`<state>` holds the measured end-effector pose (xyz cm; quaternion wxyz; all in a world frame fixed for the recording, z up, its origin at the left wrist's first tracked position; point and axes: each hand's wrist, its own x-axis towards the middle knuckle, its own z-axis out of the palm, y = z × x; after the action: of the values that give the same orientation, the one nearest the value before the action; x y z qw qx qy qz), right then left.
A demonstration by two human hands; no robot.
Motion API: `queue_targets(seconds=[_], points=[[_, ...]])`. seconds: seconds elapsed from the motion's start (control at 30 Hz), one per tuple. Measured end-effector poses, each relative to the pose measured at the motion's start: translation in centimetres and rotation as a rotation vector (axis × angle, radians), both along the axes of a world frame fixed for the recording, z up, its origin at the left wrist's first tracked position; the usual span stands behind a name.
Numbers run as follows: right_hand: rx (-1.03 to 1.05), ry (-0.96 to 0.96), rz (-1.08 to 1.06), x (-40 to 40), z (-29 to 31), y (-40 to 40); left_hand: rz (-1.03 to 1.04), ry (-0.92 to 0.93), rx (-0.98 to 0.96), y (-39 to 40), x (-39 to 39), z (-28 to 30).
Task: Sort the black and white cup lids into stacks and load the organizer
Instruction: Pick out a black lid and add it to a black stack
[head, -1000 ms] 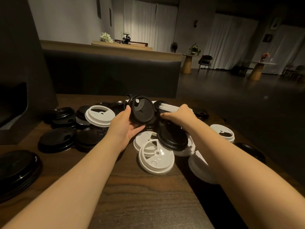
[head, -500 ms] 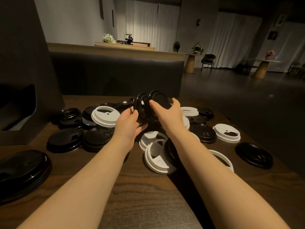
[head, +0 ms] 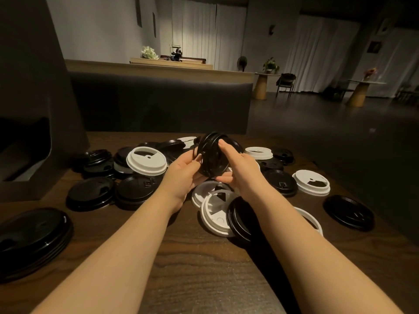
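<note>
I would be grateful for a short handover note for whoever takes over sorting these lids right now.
Left hand and right hand together hold a small nested stack of black lids above the pile.
A finished-looking black stack sits at the table's near left.
Loose black and white lids remain scattered mid-table.
The organizer stands far left; no lids visible in it yet.
Left: white stacks, remaining blacks, loading.

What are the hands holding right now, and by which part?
A small stack of black lids, held on edge above the table. The left hand grips its left rim; the right hand holds the right side, fingers at top and bottom edges.
</note>
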<state>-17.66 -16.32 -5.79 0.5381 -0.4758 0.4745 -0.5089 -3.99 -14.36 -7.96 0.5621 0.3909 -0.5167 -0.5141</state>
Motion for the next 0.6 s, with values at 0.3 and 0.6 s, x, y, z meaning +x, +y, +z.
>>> queue_targets(seconds=[0.3,0.6], points=[[0.020,0.068,-0.088,-0.38,0.58,0.32,-0.043,0.002,0.050,-0.27,-0.20,0.10],[0.187,0.003,-0.077,-0.32,0.60,0.02,-0.122,0.071,0.052,0.40,-0.87,0.34]])
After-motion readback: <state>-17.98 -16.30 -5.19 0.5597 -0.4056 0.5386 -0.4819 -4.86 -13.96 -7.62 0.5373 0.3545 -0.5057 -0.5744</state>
